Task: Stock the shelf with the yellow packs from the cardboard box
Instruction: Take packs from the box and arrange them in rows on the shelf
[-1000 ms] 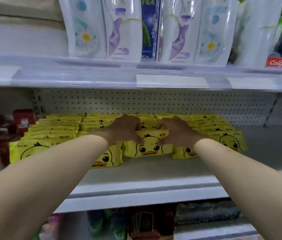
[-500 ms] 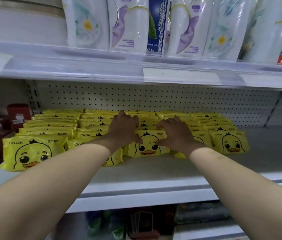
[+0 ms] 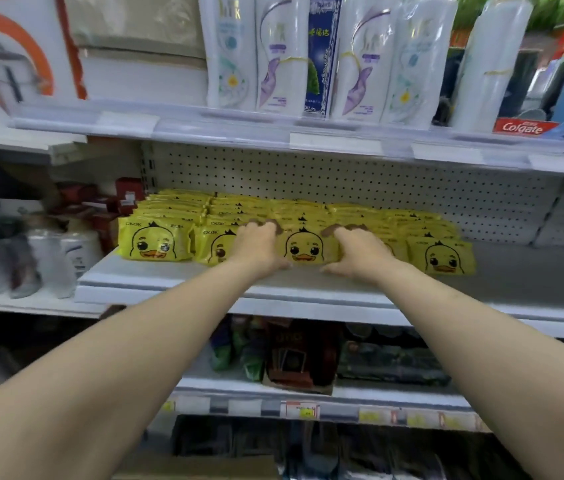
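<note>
Both hands are stretched out to the middle shelf (image 3: 308,289), where the yellow packs (image 3: 176,216) are set in rows running back to the pegboard panel (image 3: 342,181), each pack printed with a duck face. The front pack of the third row (image 3: 303,245) is held between the two hands. The left hand (image 3: 259,244) is clasped on its left side and the right hand (image 3: 360,251) on its right side. On each hand the fingers are curled over the pack's top edge and the thumb is laid along its lower edge, at the shelf surface. The pack is stood nearly upright with its face turned outward, in line with the front pack at the far left (image 3: 154,242) and the one at the far right (image 3: 441,256). Bare shelf is seen to the right of the rows. Red boxes (image 3: 128,197) are stacked just beside the rows on the left. On the upper shelf (image 3: 204,123), white pouches (image 3: 232,57) are stood side by side, and a Colgate box (image 3: 524,127) is laid at the right end. Dark goods (image 3: 301,355) are kept on the shelf below, too blurred to be told apart
</note>
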`<state>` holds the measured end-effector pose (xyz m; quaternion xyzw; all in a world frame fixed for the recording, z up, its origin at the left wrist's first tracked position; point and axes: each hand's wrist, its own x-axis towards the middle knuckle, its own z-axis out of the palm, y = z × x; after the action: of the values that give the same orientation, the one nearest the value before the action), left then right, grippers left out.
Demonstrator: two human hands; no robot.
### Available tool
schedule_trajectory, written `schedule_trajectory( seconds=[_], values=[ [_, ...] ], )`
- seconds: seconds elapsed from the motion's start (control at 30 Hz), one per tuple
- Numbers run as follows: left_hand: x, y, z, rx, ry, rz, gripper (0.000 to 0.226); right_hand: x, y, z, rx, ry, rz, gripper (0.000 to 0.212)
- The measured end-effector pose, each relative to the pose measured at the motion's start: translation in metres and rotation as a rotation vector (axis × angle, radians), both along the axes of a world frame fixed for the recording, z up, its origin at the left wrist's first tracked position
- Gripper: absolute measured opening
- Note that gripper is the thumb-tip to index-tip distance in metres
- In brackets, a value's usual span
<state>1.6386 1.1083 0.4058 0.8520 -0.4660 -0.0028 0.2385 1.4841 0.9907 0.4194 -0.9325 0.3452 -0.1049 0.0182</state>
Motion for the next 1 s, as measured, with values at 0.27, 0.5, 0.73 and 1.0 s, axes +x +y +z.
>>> schedule_trajectory(
  seconds=[0.27,0.5,0.73,1.0],
  values=[
    [-0.049,0.122,-0.064,0.121,0.073,0.083,0.071,-0.045,0.088,-0.050,0.101,0.109,0.175,0.080],
    [-0.063,0.193,-0.127,0.265,0.099,0.146,0.070,-0.047,0.147,-0.110,0.189,0.171,0.270,0.073],
    [-0.035,0.237,-0.210,0.377,0.256,0.227,0.074,-0.016,0.186,-0.194,0.344,0.296,0.321,0.073],
    [0.006,0.283,-0.328,0.527,0.474,0.267,0.071,0.025,0.211,-0.324,0.540,0.518,0.295,0.074]
  ],
)
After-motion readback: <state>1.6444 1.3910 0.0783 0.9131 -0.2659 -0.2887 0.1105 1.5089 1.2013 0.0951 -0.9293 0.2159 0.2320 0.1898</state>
